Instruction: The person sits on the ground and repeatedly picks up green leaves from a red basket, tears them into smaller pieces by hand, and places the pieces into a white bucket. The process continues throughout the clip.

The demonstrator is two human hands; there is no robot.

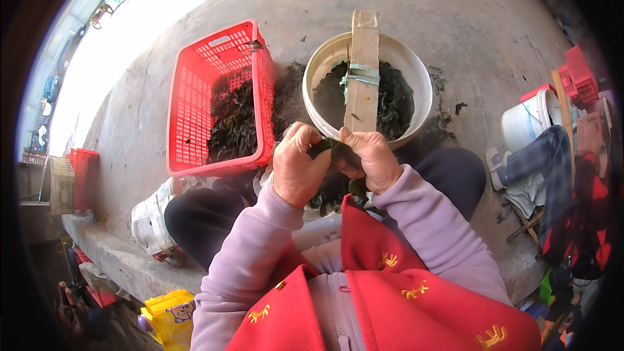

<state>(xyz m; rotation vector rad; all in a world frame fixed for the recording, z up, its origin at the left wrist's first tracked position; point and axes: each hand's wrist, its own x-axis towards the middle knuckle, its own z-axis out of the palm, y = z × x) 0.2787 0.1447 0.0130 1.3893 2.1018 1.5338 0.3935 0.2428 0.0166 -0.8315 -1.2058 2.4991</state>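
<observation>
My left hand [298, 164] and my right hand [373, 158] are close together in front of my lap, each closed on a strip of dark green seaweed [335, 149] stretched between them. More dark seaweed hangs or lies just below, partly hidden by my hands. Just beyond them stands a white round bucket [424, 94] with dark seaweed [396, 101] inside. A wooden board [361, 105] lies across its rim, tied round with pale green cord [363, 74]. To the left is a red plastic crate [182, 101], tilted in view, with a heap of dark seaweed [235, 120].
Seaweed scraps [441, 116] lie on the concrete floor [481, 45] around the bucket. A white sack [153, 219] rests by my left knee, and a yellow bag [170, 317] sits lower left. Another person's leg [552, 156] and a white bucket [525, 120] are at the right.
</observation>
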